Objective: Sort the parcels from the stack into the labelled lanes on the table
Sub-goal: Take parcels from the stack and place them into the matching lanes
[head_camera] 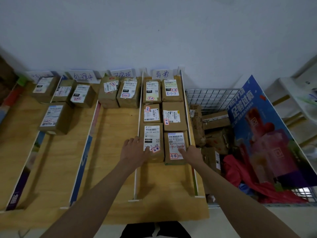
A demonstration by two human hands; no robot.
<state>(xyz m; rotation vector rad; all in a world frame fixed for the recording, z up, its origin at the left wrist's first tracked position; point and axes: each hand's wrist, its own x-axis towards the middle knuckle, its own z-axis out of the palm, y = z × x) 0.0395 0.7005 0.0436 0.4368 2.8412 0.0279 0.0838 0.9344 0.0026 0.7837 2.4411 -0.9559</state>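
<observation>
Both forearms reach over the table's front edge into the far-right lane: left hand lies flat, fingers relaxed, on the near-left parcel; right hand has fingers resting on the near-right parcel, neither curled round anything. Risk, imo: a hard shove fwd jams these two into the row behind, skewing it vs the divider. More parcels wait in the wire bin off the table's right edge, so the lane may overfill.
</observation>
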